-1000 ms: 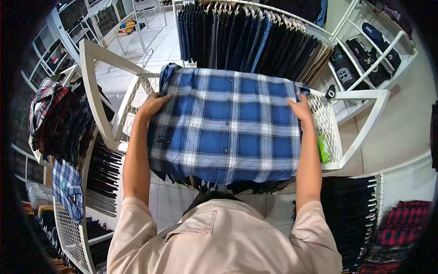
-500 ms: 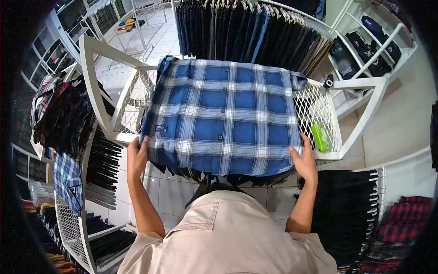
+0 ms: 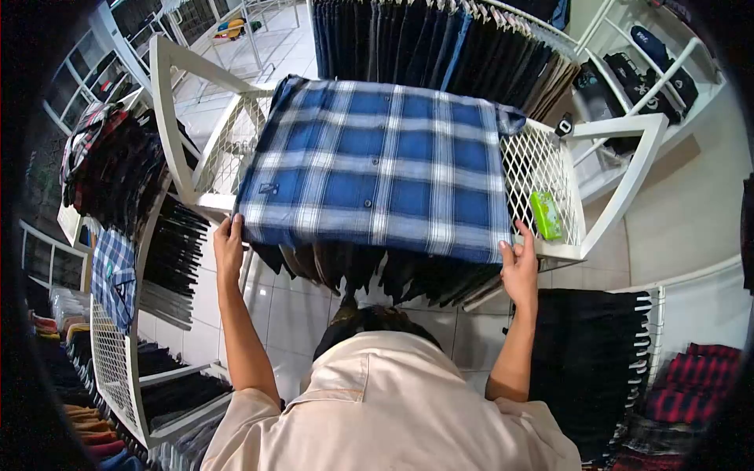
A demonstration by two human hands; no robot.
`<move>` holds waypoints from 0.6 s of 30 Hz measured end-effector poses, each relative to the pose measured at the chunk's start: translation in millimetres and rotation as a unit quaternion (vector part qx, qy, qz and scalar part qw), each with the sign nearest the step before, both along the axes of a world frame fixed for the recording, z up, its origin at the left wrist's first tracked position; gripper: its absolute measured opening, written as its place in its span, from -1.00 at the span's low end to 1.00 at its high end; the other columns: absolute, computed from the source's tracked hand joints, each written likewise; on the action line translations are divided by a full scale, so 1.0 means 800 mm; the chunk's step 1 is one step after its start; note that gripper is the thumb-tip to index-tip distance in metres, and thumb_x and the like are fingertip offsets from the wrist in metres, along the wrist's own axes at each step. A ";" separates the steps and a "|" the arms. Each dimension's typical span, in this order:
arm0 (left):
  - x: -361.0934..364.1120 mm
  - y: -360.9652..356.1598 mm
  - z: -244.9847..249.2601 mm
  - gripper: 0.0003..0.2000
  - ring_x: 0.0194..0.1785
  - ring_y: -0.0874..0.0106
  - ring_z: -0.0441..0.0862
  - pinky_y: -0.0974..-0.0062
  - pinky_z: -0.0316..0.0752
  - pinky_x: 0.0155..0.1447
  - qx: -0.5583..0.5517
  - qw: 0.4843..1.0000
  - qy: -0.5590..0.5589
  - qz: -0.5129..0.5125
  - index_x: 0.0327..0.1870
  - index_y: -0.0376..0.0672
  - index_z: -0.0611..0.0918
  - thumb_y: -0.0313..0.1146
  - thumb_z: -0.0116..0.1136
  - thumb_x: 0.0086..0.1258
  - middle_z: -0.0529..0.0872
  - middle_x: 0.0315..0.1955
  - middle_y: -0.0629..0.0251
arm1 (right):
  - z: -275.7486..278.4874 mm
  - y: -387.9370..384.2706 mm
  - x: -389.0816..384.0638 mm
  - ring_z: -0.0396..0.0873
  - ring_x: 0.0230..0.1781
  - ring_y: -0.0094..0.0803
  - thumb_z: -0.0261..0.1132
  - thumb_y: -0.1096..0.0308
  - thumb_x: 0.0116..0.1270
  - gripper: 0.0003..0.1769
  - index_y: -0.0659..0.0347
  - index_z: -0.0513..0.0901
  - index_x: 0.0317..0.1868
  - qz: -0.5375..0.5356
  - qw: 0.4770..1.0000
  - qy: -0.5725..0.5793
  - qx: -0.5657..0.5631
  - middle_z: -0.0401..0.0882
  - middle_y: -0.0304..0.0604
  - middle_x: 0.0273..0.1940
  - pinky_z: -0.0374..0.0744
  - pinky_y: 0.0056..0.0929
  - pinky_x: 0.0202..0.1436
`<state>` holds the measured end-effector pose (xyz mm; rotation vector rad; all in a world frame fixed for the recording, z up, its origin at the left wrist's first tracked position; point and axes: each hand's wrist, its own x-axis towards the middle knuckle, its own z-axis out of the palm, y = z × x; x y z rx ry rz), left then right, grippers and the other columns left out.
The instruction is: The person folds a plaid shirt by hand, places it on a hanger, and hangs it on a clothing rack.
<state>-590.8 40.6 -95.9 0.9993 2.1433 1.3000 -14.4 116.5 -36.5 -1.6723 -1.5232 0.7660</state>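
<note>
A blue and white plaid button-up shirt (image 3: 338, 169) lies spread, front side up, across a white mesh-topped rack (image 3: 212, 202). Its buttons run down the middle, and a small dark label sits near the left front corner. At that corner, my left hand (image 3: 228, 250) has its fingers closed on the shirt's edge. My right hand (image 3: 519, 271) pinches the opposite front corner between thumb and fingers, with the index finger raised. To the right of the shirt, a green packet (image 3: 546, 215) rests on the mesh.
Dark trousers (image 3: 369, 271) hang beneath the rack, and a row of jeans (image 3: 393, 43) hangs behind it. Folded plaid shirts (image 3: 110, 161) are piled at the left. Black garments (image 3: 577, 369) hang at the lower right. A small black tag (image 3: 564, 124) stands at the rack's right back corner.
The shirt's front hem has drawn up and straightened, so more of the hanging trousers shows beneath it. My right thumb and fingers have closed at the corner. The view has shifted slightly.
</note>
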 end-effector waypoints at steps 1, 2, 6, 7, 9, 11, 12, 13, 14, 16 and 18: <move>0.003 -0.002 0.002 -0.57 -0.40 0.61 0.53 0.54 0.55 -0.39 0.009 1.000 -0.026 0.005 -0.21 -0.21 0.66 0.03 0.09 0.71 0.56 -0.45 0.47 | -0.006 0.000 0.004 0.52 -0.39 -0.43 0.26 0.23 0.64 -0.39 0.05 0.34 0.60 0.005 0.999 -0.005 0.036 0.75 -0.01 -0.25 0.53 -0.36 -0.18; -0.007 -0.003 -0.008 -0.57 -0.36 0.62 0.54 0.55 0.55 -0.39 0.030 0.998 -0.048 -0.010 -0.18 -0.21 0.66 0.02 0.07 0.72 0.58 -0.42 0.46 | -0.009 -0.005 0.010 0.51 -0.38 -0.38 0.27 0.24 0.64 -0.38 0.04 0.33 0.61 0.006 0.999 -0.039 0.018 0.71 -0.01 -0.28 0.57 -0.32 -0.11; -0.028 -0.008 -0.030 -0.60 -0.36 0.63 0.55 0.57 0.54 -0.40 0.046 0.998 -0.024 -0.047 -0.18 -0.19 0.66 0.01 0.08 0.72 0.59 -0.40 0.48 | -0.007 -0.027 0.001 0.39 -0.44 -0.35 0.24 0.24 0.65 -0.39 0.03 0.30 0.61 -0.040 0.997 -0.065 0.020 0.58 -0.06 -0.40 0.52 -0.24 -0.20; -0.004 -0.012 -0.008 -0.61 -0.42 0.68 0.27 0.55 0.24 -0.40 0.068 0.995 -0.062 -0.031 -0.31 -0.26 0.58 -0.12 0.13 0.72 0.41 -0.50 0.56 | -0.010 -0.031 0.001 0.39 -0.45 -0.35 0.24 0.24 0.65 -0.39 0.03 0.30 0.61 -0.047 0.997 -0.059 0.024 0.57 -0.05 -0.42 0.51 -0.23 -0.20; -0.022 -0.015 -0.034 -0.64 -0.45 0.66 0.29 0.53 0.24 -0.44 0.096 0.992 -0.037 -0.071 -0.28 -0.23 0.59 -0.13 0.14 0.71 0.43 -0.52 0.55 | -0.020 -0.041 -0.002 0.39 -0.47 -0.33 0.23 0.24 0.65 -0.39 0.03 0.29 0.61 -0.065 0.996 -0.046 0.029 0.55 -0.05 -0.44 0.51 -0.21 -0.22; -0.005 -0.026 -0.012 -0.68 -0.41 0.63 0.38 0.54 0.32 -0.38 0.033 0.997 -0.059 -0.043 -0.21 -0.26 0.64 -0.15 0.18 0.69 0.47 -0.51 0.50 | -0.021 -0.053 -0.015 0.51 -0.46 -0.20 0.29 0.26 0.61 -0.32 0.08 0.26 0.63 -0.095 0.993 -0.057 0.042 0.60 -0.04 -0.44 0.54 -0.20 -0.19; 0.011 -0.028 -0.004 -0.72 -0.34 0.53 0.52 0.48 0.46 -0.26 0.031 0.999 -0.023 0.006 -0.08 -0.28 0.69 -0.18 0.22 0.67 0.56 -0.47 0.38 | -0.024 -0.063 -0.021 0.54 -0.43 -0.18 0.33 0.26 0.58 -0.27 0.10 0.25 0.64 -0.109 0.988 -0.077 0.073 0.62 -0.06 -0.41 0.56 -0.18 -0.17; 0.026 -0.028 -0.002 -0.71 -0.21 0.39 0.63 0.36 0.55 -0.07 0.091 0.989 0.105 0.046 0.08 -0.31 0.70 -0.22 0.26 0.63 0.68 -0.31 0.21 | -0.033 -0.069 -0.023 0.57 -0.40 -0.16 0.37 0.27 0.55 -0.23 0.12 0.24 0.65 -0.121 0.982 -0.098 0.104 0.64 -0.08 -0.38 0.58 -0.17 -0.15; 0.039 -0.030 0.000 -0.70 -0.16 0.33 0.66 0.32 0.56 -0.01 0.126 0.972 0.188 0.061 0.12 -0.31 0.69 -0.24 0.27 0.61 0.70 -0.22 0.15 | -0.046 -0.073 -0.019 0.60 -0.34 -0.22 0.43 0.26 0.49 -0.16 0.13 0.23 0.67 -0.129 0.980 -0.103 0.108 0.69 -0.12 -0.21 0.61 -0.15 -0.12; 0.080 -0.040 0.041 -0.67 -0.06 0.24 0.67 0.27 0.56 0.10 0.151 0.959 0.234 0.055 0.19 -0.30 0.66 -0.27 0.31 0.58 0.70 -0.03 0.08 | -0.019 -0.101 -0.039 0.61 -0.32 -0.27 0.43 0.25 0.49 -0.15 0.10 0.23 0.68 -0.169 0.979 -0.083 0.081 0.68 -0.13 -0.11 0.61 -0.18 -0.12; 0.110 -0.039 0.050 -0.71 -0.08 0.26 0.67 0.29 0.56 0.06 0.178 0.967 0.182 -0.002 0.15 -0.30 0.69 -0.29 0.31 0.57 0.72 -0.13 0.11 | -0.004 -0.131 -0.051 0.61 -0.33 -0.38 0.44 0.26 0.48 -0.14 0.08 0.24 0.68 -0.201 0.976 -0.060 0.054 0.66 -0.13 -0.01 0.62 -0.26 -0.16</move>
